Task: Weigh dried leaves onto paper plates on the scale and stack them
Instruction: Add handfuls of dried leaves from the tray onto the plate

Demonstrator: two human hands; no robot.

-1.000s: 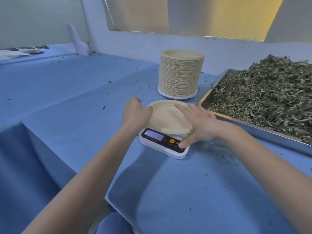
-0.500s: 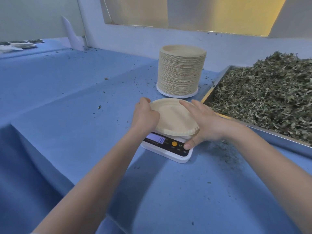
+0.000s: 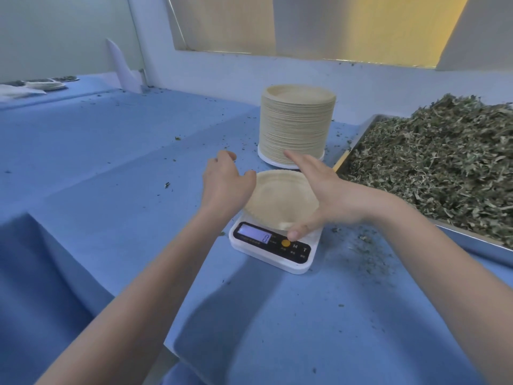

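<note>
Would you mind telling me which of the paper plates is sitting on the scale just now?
It is the single empty plate between both hands, resting on the white scale; the others form the tall stack behind it on the blue cloth.

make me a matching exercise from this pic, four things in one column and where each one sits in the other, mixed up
Things
1. single paper plate
2. stack of paper plates
3. dried leaves
4. scale

Places
A. heaped in the metal tray on the right
B. on the blue cloth, under the single plate
C. behind the scale, standing tall on the cloth
D. on top of the scale, between the two hands

Pairs: 1-D, 2-C, 3-A, 4-B
</note>
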